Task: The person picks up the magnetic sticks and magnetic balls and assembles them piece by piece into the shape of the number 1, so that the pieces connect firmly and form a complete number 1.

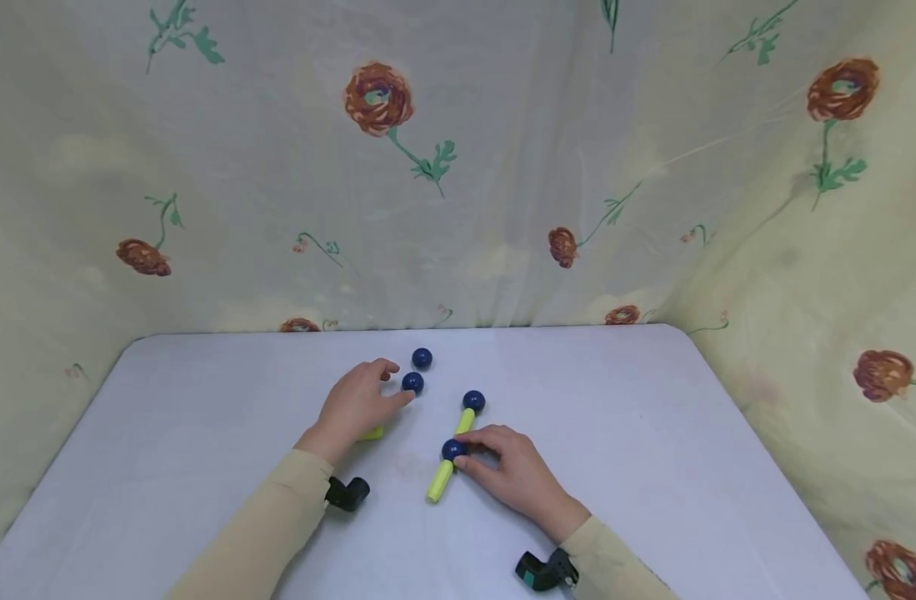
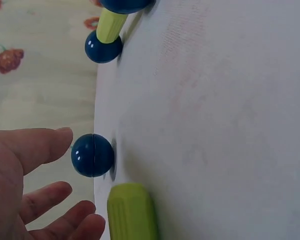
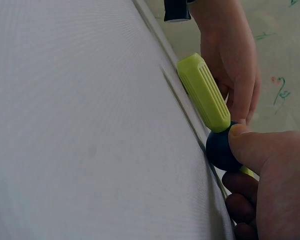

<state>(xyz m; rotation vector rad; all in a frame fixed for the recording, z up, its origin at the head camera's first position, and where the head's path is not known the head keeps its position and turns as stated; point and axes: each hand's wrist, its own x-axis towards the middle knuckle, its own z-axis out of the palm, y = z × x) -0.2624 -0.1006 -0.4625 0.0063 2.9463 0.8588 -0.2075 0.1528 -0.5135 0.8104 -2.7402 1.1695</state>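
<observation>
My right hand (image 1: 513, 471) pinches a dark blue ball (image 1: 453, 450) between thumb and fingers. From that ball a yellow-green rod (image 1: 440, 482) points toward me. Another yellow-green rod (image 1: 465, 421) runs from it to a second blue ball (image 1: 473, 401); the pieces form a nearly straight line. My left hand (image 1: 360, 400), fingers spread, is beside a loose blue ball (image 1: 412, 383), its thumb tip close to it. Whether the thumb touches the ball I cannot tell. Partly hidden under this hand lies a loose yellow-green rod (image 1: 372, 433), seen larger in the left wrist view (image 2: 132, 212).
One more blue ball (image 1: 422, 358) sits just behind the loose one, toward the far table edge. A white cloth covers the table (image 1: 615, 417). Flower-printed curtain (image 1: 488, 167) hangs behind and at the sides. Each sleeve carries a small black camera (image 1: 348, 493).
</observation>
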